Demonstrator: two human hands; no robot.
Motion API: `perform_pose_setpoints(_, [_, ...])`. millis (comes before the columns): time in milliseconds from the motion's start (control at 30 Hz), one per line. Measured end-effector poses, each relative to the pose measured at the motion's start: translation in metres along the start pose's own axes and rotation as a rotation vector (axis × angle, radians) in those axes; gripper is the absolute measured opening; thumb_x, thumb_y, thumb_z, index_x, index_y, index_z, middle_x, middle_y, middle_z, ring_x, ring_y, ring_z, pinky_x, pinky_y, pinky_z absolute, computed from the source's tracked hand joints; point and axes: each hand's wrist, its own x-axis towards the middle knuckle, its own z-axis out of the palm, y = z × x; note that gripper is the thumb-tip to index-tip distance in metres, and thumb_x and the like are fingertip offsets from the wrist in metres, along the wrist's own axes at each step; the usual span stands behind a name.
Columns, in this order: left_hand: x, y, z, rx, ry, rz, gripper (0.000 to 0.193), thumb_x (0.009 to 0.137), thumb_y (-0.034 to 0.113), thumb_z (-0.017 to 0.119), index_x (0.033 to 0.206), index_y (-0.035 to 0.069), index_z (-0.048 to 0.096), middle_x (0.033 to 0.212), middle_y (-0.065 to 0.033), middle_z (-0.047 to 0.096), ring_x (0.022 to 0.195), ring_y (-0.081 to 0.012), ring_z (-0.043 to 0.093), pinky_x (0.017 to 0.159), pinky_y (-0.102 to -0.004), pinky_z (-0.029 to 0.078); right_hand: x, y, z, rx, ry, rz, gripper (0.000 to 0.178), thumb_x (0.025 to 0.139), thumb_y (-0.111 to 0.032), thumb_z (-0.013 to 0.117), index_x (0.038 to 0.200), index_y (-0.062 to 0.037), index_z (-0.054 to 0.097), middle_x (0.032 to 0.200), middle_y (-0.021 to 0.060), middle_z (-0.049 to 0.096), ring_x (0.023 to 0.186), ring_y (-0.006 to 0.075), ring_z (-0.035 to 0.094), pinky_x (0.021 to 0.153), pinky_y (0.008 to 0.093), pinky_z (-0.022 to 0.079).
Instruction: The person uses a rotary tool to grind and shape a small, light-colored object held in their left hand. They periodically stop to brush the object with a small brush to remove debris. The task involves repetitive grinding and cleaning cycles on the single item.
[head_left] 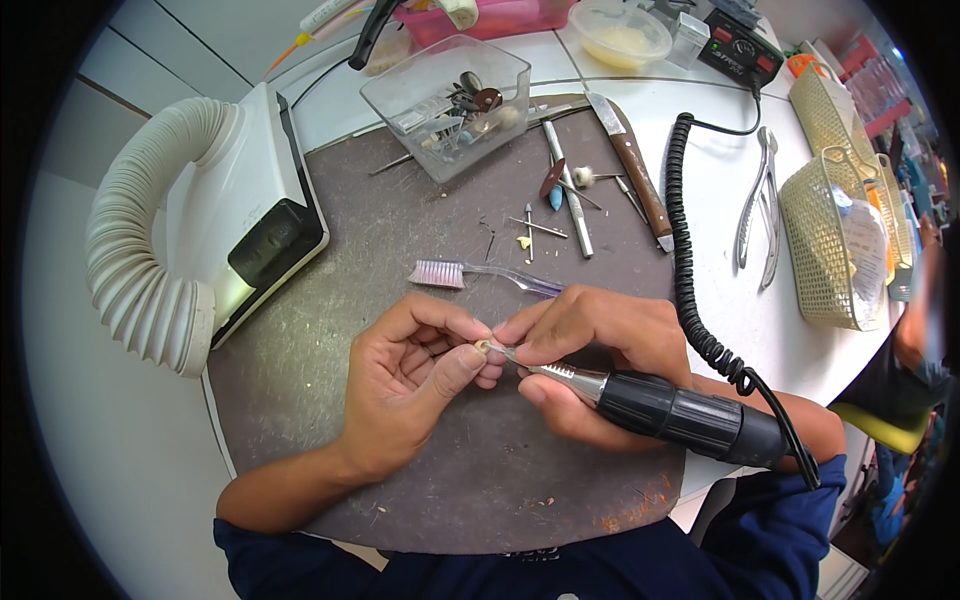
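My left hand point(395, 390) pinches a small cream-coloured piece point(483, 346), tooth-like in size and shape, between thumb and fingertips. A black and silver rotary handpiece point(690, 412) lies in my right hand point(610, 335), its fingers closed round the metal nose. The thin tip point(507, 351) reaches the small piece; whether it touches cannot be made out. Just beyond my hands lies a clear-handled toothbrush point(437, 274). Farther off are loose burs point(540, 228), a brown disc bur point(552, 178) and a wooden-handled knife point(640, 175).
A coiled black cord point(684, 230) runs from the control box point(742, 48) to the handpiece. At left stands a white suction unit point(270, 160) with a ribbed hose point(110, 220). A clear bin point(445, 75) holds several burs. Pliers point(760, 205) and baskets point(820, 240) are at right.
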Motion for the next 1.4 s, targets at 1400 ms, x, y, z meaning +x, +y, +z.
perform_pose_setpoints(1400, [-0.0011, 0.0037, 0.0011, 0.024, -0.009, -0.058, 0.015, 0.093, 0.004, 0.06, 0.105, -0.002, 0.052, 0.095, -0.0113, 0.063, 0.085, -0.013, 0.063, 0.077, -0.0265, 0.053, -0.0027, 0.0, -0.0018, -0.021, 0.017, -0.02, 0.017, 0.075, 0.002, 0.069, 0.089, 0.005, 0.061, 0.086, 0.0161, 0.069, 0.082, 0.0241, 0.071, 0.074, 0.0302, 0.057])
